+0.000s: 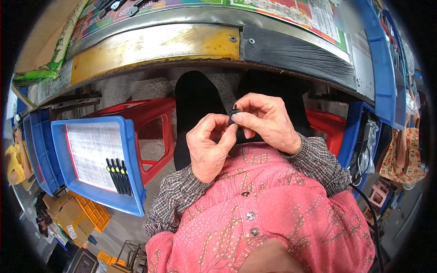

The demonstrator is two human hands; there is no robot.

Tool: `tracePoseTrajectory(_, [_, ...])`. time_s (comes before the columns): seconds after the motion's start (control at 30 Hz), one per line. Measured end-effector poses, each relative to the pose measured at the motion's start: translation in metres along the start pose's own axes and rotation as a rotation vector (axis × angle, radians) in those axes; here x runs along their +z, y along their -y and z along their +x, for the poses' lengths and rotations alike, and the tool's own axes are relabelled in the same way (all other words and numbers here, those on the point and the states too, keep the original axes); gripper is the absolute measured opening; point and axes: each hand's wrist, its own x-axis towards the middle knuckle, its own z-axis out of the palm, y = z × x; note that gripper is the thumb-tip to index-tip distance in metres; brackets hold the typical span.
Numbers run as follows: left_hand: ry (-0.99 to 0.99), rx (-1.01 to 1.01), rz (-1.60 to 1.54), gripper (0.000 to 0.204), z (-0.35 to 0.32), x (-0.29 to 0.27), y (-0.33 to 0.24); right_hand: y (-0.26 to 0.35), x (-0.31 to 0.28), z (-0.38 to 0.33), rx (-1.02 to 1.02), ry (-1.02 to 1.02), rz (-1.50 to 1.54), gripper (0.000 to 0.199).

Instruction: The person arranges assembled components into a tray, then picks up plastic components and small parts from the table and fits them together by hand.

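Observation:
Above my lap, both hands meet at a small black part point(234, 113), mostly covered by fingertips, so its exact kind is hidden. My right hand point(268, 119) pinches it between thumb and forefinger. Thumb and forefinger of my left hand point(211, 143) close on its lower left side. To my left, a blue tray point(98, 200) lined with a pale sheet holds several slim black pieces with yellow-green dots point(118, 175), lying side by side in a row. More black pieces point(114, 5) lie on the tabletop at the far left.
A worn metal-edged table point(159, 43) runs across in front of me. Red stools point(157, 132) stand beneath it, beside my knees. Blue crates point(387, 63) rise at the right edge. Cardboard boxes point(68, 216) and an orange crate point(93, 214) sit on the floor, lower left.

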Motion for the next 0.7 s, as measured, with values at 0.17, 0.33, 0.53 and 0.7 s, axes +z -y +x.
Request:
tracePoseTrajectory(0.17, [-0.008,-0.005,0.067,0.009,0.003,0.002,-0.005,0.002,-0.003,0.003,-0.015,0.002,0.041,0.012])
tracePoseTrajectory(0.33, [0.048,0.032,0.110,0.009,0.004,0.004,-0.012,0.011,-0.008,-0.003,-0.032,-0.014,-0.033,0.012])
tracePoseTrajectory(0.53, [0.100,0.124,0.307,0.002,-0.002,0.014,-0.020,0.007,-0.015,-0.010,-0.224,-0.012,-0.110,0.020])
tracePoseTrajectory(0.7, [0.123,0.141,0.164,0.002,-0.008,0.023,-0.023,0.005,-0.015,-0.015,-0.298,0.004,0.030,0.019])
